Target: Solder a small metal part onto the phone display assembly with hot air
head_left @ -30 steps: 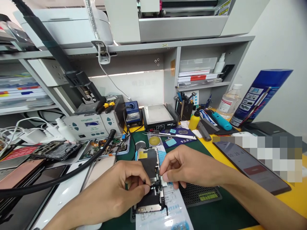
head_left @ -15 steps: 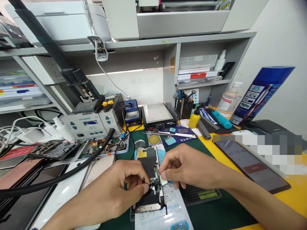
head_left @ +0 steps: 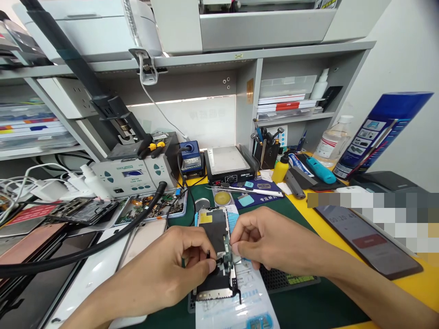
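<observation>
A phone screen assembly (head_left: 214,233), black-backed with a metal frame and a yellow patch, lies on a white printed plastic bag (head_left: 236,308). Over its middle is a small flex cable part (head_left: 227,260), grey-green and black. My left hand (head_left: 181,265) pinches a black end of this part between thumb and forefinger. From the other side, my right hand (head_left: 262,237) has thumb and fingertips closed at the part's right edge. The fingers hide the exact grip. A thin black strip sticks out beyond the assembly's lower right corner.
A black hose (head_left: 113,240) arches across the left side over several phone parts. Behind the hands stand a heating plate (head_left: 229,167), a blue soldering stand (head_left: 191,157) and a yellow bottle (head_left: 280,169). A phone showing a timer (head_left: 366,242) lies at the right.
The view has shifted slightly, moving the scene to the right. Both hands keep their grip on the flex cable part, whose pale right edge now shows less.
</observation>
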Demonstrator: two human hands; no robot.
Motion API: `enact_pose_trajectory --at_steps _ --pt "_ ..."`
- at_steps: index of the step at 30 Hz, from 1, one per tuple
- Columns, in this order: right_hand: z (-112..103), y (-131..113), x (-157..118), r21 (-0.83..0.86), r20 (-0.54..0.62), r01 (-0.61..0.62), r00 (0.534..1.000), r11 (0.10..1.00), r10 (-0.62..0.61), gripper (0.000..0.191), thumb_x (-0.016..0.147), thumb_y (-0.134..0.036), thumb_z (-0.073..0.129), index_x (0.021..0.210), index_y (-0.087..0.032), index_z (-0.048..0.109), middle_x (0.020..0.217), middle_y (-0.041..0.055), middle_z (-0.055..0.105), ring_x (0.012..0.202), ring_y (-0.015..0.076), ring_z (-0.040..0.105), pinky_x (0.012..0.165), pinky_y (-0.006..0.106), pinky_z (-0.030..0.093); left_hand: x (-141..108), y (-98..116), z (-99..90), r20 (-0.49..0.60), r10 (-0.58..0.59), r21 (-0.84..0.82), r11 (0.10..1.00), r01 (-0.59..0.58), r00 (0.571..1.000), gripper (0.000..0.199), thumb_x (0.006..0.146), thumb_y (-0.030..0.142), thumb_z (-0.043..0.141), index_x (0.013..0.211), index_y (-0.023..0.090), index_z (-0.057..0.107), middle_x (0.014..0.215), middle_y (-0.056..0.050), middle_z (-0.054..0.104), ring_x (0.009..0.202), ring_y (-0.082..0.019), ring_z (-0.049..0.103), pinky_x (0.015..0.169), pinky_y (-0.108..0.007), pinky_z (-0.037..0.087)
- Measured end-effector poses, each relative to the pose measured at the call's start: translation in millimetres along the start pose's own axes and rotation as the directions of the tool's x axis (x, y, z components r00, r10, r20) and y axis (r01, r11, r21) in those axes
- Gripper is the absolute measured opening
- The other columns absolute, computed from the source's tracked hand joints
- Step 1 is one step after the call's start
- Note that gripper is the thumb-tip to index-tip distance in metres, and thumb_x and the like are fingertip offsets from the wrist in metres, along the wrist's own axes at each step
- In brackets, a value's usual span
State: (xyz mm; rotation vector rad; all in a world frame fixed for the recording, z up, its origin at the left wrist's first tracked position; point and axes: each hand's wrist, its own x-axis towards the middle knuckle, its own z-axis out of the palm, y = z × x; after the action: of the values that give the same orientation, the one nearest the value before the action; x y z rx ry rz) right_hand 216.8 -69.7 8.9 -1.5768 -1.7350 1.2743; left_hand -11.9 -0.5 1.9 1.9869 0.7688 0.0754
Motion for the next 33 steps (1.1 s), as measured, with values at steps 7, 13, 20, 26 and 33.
enact_pose_trajectory --at_steps 7,13,20,26,33 --pt "0.6 -0.7 -0.2 -0.068 -0.030 -0.006 1.000 0.998 0.004 0.012 0.086 -0.021 0.055 0.083 -0.021 0.067 0.063 -0.0030 0.061 0.058 0.0136 0.061 0.049 0.022 0.040 0.6 -1.7 1.9 -0.019 0.007 -0.001 1.000 -0.007 1.000 0.021 0.096 0.033 0.052 0.078 0.024 0.059 0.076 0.005 0.051 0.065 -0.013 0.043 0.056 -0.029 0.030" --pt "4.1 -1.5 -1.7 -0.162 -0.078 -0.038 0.997 0.986 0.026 0.012 0.087 -0.024 0.056 0.082 -0.022 0.066 0.062 -0.0031 0.064 0.056 0.0131 0.058 0.047 0.022 0.037 2.3 -2.8 3.5 -0.050 -0.013 -0.004 1.000 0.013 0.999 0.024 0.096 0.039 0.052 0.079 0.024 0.061 0.074 0.005 0.051 0.064 -0.013 0.043 0.055 -0.029 0.029" --pt "2.6 -1.9 -3.5 -0.209 -0.099 -0.051 0.995 0.977 0.031 0.012 0.088 -0.026 0.056 0.082 -0.023 0.066 0.062 -0.0042 0.062 0.055 0.0123 0.054 0.045 0.022 0.034 2.1 1.7 6.8 -0.087 0.005 0.064 0.998 0.001 0.996 0.028 0.097 0.039 0.048 0.075 0.024 0.057 0.073 0.005 0.050 0.064 -0.012 0.042 0.055 -0.028 0.030" --pt "1.5 -3.7 -5.5 -0.224 -0.141 -0.027 0.990 0.974 -0.005 0.013 0.090 -0.029 0.056 0.084 -0.024 0.066 0.063 -0.0042 0.058 0.056 0.0122 0.049 0.047 0.023 0.033 1.1 2.0 12.3 -0.193 -0.009 0.190 0.981 0.046 0.981 0.032 0.098 0.042 0.044 0.077 0.024 0.059 0.067 0.005 0.051 0.060 -0.012 0.041 0.052 -0.028 0.029" --pt "7.3 -3.7 -3.5 -0.197 -0.182 0.014 0.982 0.980 -0.050 0.021 0.091 -0.036 0.060 0.108 -0.025 0.065 0.080 -0.0016 0.061 0.067 0.0136 0.054 0.055 0.022 0.040 2.2 3.2 13.4 -0.188 -0.010 0.105 0.994 0.030 0.982 0.024 0.095 0.039 0.051 0.079 0.025 0.060 0.066 0.006 0.052 0.059 -0.012 0.042 0.052 -0.026 0.031"
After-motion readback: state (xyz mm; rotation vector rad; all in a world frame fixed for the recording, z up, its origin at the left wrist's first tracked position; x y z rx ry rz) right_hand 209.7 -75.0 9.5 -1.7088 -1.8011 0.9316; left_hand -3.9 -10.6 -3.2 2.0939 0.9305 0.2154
